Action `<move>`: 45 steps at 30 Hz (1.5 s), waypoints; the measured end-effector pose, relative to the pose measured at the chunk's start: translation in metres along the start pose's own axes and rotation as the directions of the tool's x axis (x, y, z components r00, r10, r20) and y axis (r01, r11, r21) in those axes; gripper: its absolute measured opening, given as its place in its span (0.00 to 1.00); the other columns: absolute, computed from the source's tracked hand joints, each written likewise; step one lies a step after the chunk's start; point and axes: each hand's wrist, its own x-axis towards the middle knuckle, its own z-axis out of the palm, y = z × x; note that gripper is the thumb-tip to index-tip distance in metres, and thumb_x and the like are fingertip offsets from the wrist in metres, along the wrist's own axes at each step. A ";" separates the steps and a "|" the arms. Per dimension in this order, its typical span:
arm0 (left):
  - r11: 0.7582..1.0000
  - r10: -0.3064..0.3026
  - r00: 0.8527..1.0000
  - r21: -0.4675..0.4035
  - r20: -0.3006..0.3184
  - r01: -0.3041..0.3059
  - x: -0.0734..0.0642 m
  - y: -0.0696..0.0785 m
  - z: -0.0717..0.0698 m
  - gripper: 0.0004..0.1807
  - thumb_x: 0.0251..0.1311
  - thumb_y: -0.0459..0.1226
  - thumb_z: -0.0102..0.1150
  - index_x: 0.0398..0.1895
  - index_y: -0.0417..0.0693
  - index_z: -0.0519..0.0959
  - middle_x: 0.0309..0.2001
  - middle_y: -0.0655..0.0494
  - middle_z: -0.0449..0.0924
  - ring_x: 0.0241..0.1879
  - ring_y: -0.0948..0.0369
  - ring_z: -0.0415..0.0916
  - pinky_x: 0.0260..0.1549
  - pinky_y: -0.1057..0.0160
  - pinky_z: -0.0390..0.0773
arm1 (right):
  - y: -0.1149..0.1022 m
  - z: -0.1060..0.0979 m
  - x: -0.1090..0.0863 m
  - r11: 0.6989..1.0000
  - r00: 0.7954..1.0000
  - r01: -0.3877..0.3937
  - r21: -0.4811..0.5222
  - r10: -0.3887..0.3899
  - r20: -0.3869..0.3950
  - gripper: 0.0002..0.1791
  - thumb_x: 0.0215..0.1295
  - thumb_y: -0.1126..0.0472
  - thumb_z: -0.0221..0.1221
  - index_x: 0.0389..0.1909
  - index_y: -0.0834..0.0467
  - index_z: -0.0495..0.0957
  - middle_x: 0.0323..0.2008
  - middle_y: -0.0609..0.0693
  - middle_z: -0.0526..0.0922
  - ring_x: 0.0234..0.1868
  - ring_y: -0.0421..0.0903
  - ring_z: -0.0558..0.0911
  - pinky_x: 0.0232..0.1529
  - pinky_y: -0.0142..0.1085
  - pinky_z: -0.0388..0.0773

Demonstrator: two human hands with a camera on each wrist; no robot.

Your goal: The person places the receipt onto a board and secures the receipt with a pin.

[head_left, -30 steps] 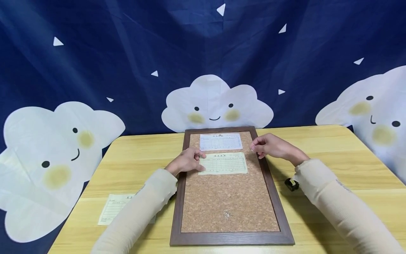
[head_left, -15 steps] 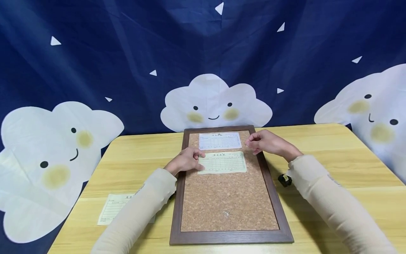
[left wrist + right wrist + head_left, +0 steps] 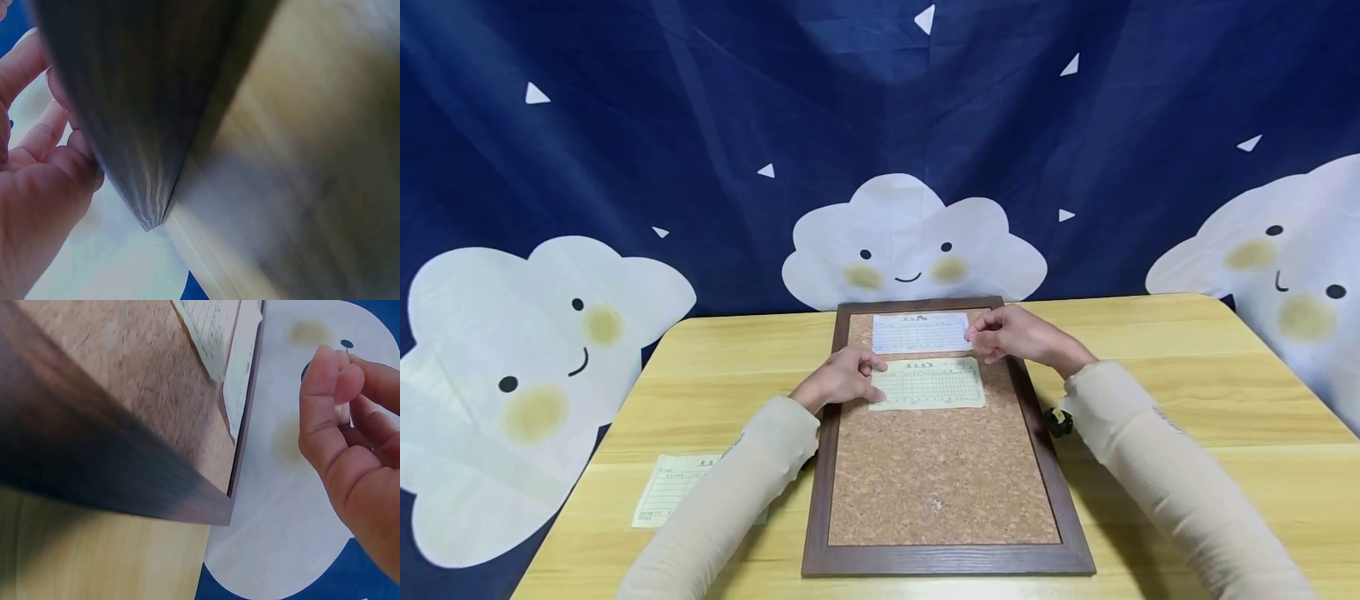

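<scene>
A framed corkboard [image 3: 940, 475] lies on the table with two printed paper slips on it. The pale yellow slip [image 3: 932, 386] is below, and a whiter slip [image 3: 917, 333] lies just above it. My left hand [image 3: 841, 379] rests on the yellow slip's left edge, thumb and fingers spread. My right hand [image 3: 1018, 337] hovers over the right ends of the slips, fingertips close by the white slip's lower right corner. Its thumb and fingers pinch a push pin, whose thin metal point [image 3: 347, 352] shows in the right wrist view; its head is mostly hidden.
Another yellow slip [image 3: 673, 492] lies on the wooden table [image 3: 737, 350] to the left, partly behind my left sleeve. The dark frame [image 3: 947, 562] borders the cork. A small pale mark [image 3: 936, 505] shows low on the cork. Behind stands a blue cloud-print cloth [image 3: 880, 100].
My right hand has moved left and slightly up, from beside the board's right frame to the edge of the white slip. The left hand and the slips stay put.
</scene>
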 end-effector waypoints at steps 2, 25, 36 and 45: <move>1.000 0.002 1.000 0.001 0.003 -0.002 0.001 0.000 0.000 0.21 0.48 0.29 0.76 0.48 0.44 0.83 0.30 0.56 0.65 0.33 0.59 0.64 0.40 0.60 0.66 | -0.001 0.002 0.002 1.000 1.000 -0.007 0.001 0.007 0.007 0.14 0.74 0.67 0.54 0.49 0.76 0.76 0.37 0.57 0.79 0.41 0.52 0.80 0.41 0.39 0.82; 1.000 0.022 1.000 0.006 0.001 -0.022 0.006 0.003 -0.005 0.22 0.48 0.30 0.77 0.49 0.44 0.83 0.31 0.57 0.66 0.33 0.60 0.64 0.39 0.62 0.66 | -0.015 0.009 0.016 0.998 0.997 -0.055 -0.010 0.055 0.054 0.11 0.77 0.67 0.50 0.50 0.71 0.73 0.34 0.54 0.71 0.38 0.51 0.74 0.43 0.46 0.81; 1.000 0.001 1.000 0.002 -0.009 -0.001 0.004 0.003 -0.005 0.22 0.47 0.29 0.76 0.48 0.43 0.83 0.32 0.56 0.67 0.35 0.59 0.64 0.39 0.62 0.65 | -0.017 0.015 0.026 0.997 0.995 -0.067 0.029 0.064 0.075 0.09 0.76 0.69 0.50 0.49 0.71 0.72 0.30 0.51 0.67 0.30 0.45 0.68 0.42 0.46 0.82; 1.000 0.009 1.000 -0.008 -0.002 -0.009 0.001 -0.001 -0.001 0.21 0.47 0.29 0.76 0.47 0.42 0.83 0.31 0.56 0.67 0.34 0.59 0.64 0.38 0.62 0.65 | -0.012 0.020 0.028 0.996 0.994 -0.074 0.041 0.070 0.079 0.10 0.77 0.68 0.50 0.50 0.72 0.72 0.27 0.49 0.67 0.28 0.44 0.68 0.42 0.43 0.81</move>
